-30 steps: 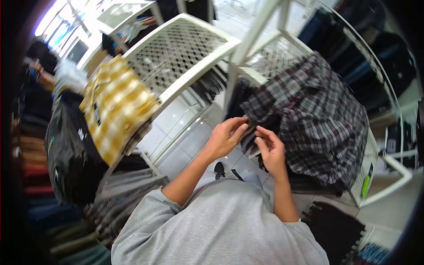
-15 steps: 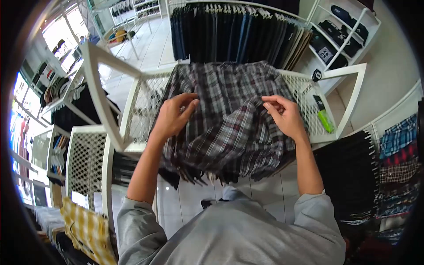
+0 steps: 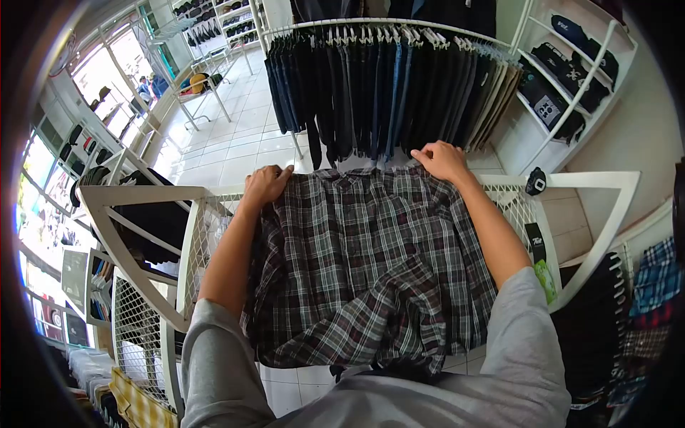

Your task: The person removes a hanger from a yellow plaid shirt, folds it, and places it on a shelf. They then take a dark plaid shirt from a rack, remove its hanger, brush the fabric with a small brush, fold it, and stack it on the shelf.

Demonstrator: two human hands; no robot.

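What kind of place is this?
Probably a clothing shop: a dense row of hanging trousers, shelved caps, and a dark plaid shirt spread out in front of the wearer.

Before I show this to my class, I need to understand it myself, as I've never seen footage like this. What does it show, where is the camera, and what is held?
There's no machine, just a person in a grey top. The camera is worn on their head, looking forward and down. In front is a white mesh rack with a plaid shirt spread over it. The left hand is at the shirt's far left corner, the right hand at its far right; their undersides are hidden, so I can't tell how firmly either grips. Beyond the rack hang trousers.
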